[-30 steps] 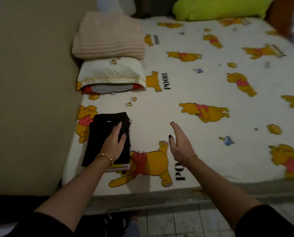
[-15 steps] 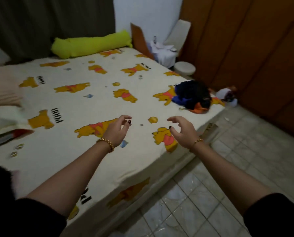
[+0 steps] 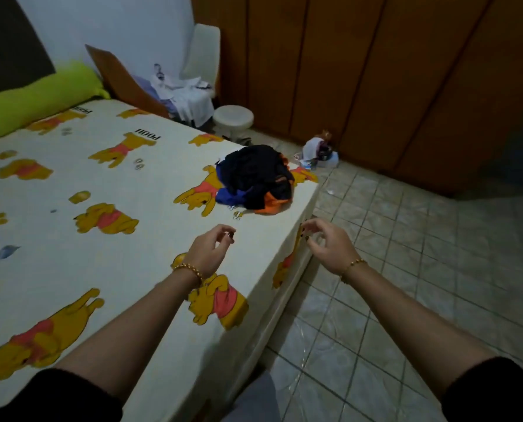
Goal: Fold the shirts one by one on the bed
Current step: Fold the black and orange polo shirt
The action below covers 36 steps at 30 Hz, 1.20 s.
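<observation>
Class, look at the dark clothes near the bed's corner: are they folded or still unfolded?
Unfolded. The clothes lie in a crumpled heap on the bed, black, blue and orange layers bunched together, and neither hand touches them.

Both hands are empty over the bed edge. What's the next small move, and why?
Probably reach forward and take the top garment off the clothes pile. The left hand and right hand hold nothing, fingers loosely curled, and the unfolded pile lies just ahead near the corner of the bed.

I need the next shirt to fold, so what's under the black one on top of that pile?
Under the black shirt show blue cloth and orange cloth. Anything deeper is covered.
</observation>
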Tool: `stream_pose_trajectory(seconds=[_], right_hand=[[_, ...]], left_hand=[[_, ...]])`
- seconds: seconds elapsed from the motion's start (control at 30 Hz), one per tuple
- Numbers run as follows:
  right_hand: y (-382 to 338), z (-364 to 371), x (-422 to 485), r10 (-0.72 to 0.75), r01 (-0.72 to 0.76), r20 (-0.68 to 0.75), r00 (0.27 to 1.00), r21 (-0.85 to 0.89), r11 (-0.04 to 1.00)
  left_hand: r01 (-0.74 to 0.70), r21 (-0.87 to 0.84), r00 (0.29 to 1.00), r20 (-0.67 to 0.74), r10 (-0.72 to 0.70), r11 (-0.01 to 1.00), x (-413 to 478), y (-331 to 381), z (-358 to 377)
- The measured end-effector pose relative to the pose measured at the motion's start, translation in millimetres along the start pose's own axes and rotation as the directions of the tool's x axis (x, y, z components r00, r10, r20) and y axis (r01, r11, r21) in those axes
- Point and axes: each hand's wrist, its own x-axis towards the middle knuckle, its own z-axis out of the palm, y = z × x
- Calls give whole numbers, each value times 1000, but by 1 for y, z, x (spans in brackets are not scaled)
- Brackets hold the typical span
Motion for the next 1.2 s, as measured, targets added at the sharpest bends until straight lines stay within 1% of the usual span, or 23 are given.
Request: stream_pose_trajectory(seconds=[0.07, 0.1, 0.2, 0.37, 0.43, 0.53, 0.63, 0.73, 0.8, 0.87, 0.9, 0.97, 1.07, 1.13, 1.2], right_hand=[[20, -1, 55, 30, -30, 0, 1000, 4, 1000], [22, 1, 65, 31, -31, 16, 999, 14, 999], [41, 4, 132, 54, -56, 41, 998, 38, 998], [81, 10, 212, 96, -98, 73, 993, 19, 995], [99, 16, 237, 124, -125, 110, 986, 1, 992], [125, 25, 277, 168, -163, 208, 964, -42, 986], [154, 36, 320, 190, -154, 307, 933, -139, 978], [184, 53, 360, 169, -84, 406, 898, -220, 972], [206, 68, 385, 112, 55, 509, 853, -301, 952], [231, 84, 415, 55, 240, 609, 791, -392, 888], [236, 89, 422, 47, 315, 645, 763, -434, 844], [247, 99, 440, 69, 424, 707, 704, -495, 758], [271, 115, 464, 97, 554, 750, 655, -563, 613], [282, 126, 474, 91, 579, 767, 636, -551, 601], [283, 132, 481, 62, 528, 763, 643, -501, 686]], left_hand=[[23, -16, 1000, 13, -23, 1000, 62, -3, 10], [22, -11, 1000, 5, -22, 1000, 72, -4, 11], [31, -11, 999, 10, -31, 999, 144, -5, 19], [44, -20, 997, 64, -43, 999, 234, -15, 36], [62, -6, 995, 85, -61, 998, 265, -20, 42], [111, 22, 990, 88, -112, 994, 305, -31, 53], [164, 57, 978, 120, -170, 985, 338, -45, 74], [214, 69, 966, 130, -221, 974, 368, -52, 97], [273, 61, 952, 129, -279, 960, 391, -56, 113], [337, 61, 930, 131, -343, 939, 421, -63, 130], [347, 72, 925, 136, -354, 935, 428, -63, 133], [370, 88, 914, 144, -379, 925, 444, -67, 141], [396, 89, 905, 133, -405, 914, 464, -75, 153], [405, 90, 902, 126, -413, 910, 471, -81, 160], [397, 112, 904, 123, -409, 911, 476, -88, 164]])
